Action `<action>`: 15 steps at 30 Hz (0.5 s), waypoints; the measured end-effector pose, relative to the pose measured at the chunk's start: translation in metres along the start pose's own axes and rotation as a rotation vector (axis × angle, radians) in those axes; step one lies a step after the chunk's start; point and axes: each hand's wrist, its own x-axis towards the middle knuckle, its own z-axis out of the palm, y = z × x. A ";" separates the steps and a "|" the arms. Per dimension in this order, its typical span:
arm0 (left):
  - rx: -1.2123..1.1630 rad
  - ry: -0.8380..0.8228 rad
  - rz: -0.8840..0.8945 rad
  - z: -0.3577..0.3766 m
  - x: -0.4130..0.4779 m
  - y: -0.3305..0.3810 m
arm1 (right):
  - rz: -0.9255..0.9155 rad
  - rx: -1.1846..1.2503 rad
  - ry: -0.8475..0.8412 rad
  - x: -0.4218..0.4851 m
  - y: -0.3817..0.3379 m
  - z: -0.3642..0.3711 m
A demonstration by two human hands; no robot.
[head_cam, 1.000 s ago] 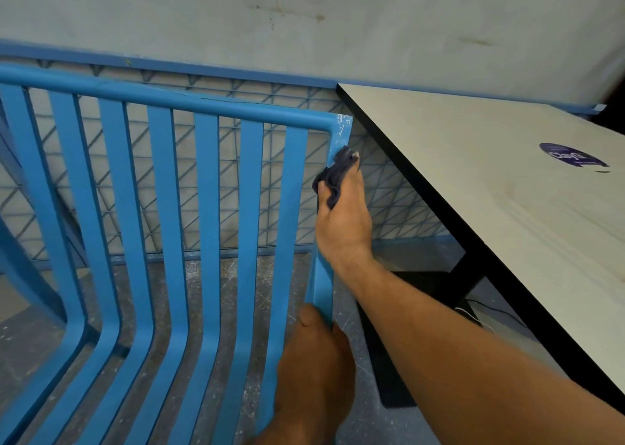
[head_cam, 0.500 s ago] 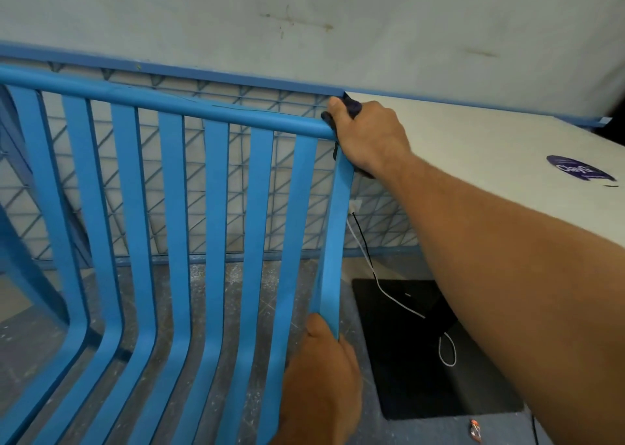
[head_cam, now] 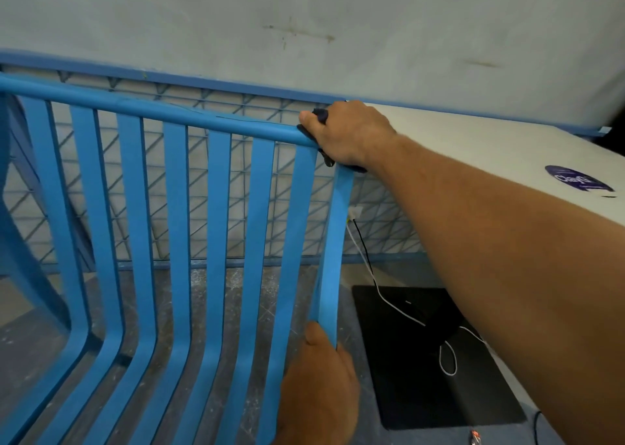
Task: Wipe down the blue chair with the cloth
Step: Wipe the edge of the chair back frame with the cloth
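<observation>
The blue chair (head_cam: 176,207) fills the left and middle, its slatted back towards us. A pale table (head_cam: 490,153) stands just right of it, over a black floor plate (head_cam: 422,360). The right hand (head_cam: 348,133) is curled over the far right corner of the chair's top rail and presses a dark cloth (head_cam: 320,114) against it. The left hand (head_cam: 321,383) grips the rightmost slat low down, near us. Only scraps of cloth peek out, so its shape is hard to judge. A thin white cable (head_cam: 382,295) trails across the plate.
</observation>
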 end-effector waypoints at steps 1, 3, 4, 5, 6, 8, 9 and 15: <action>-0.007 -0.004 0.002 0.000 -0.001 0.000 | -0.017 0.027 -0.020 0.001 0.000 0.000; -0.019 -0.006 0.000 0.000 -0.001 0.000 | -0.006 0.147 -0.036 -0.003 0.009 0.003; -0.017 -0.004 -0.002 -0.001 -0.001 0.000 | 0.049 0.269 -0.025 -0.007 0.016 0.006; -0.007 0.002 -0.004 -0.001 -0.001 0.001 | 0.120 0.410 -0.008 -0.010 0.022 0.008; 0.012 0.006 -0.008 -0.002 -0.001 0.002 | 0.177 0.502 0.005 -0.013 0.026 0.010; 0.043 0.005 -0.014 -0.003 -0.001 0.004 | 0.232 0.515 0.004 -0.013 0.025 0.011; 0.045 -0.001 -0.015 -0.004 -0.001 0.004 | 0.222 0.472 0.003 -0.009 0.022 0.010; 0.024 -0.025 -0.034 -0.005 0.001 0.003 | 0.036 0.049 0.007 0.005 -0.018 0.004</action>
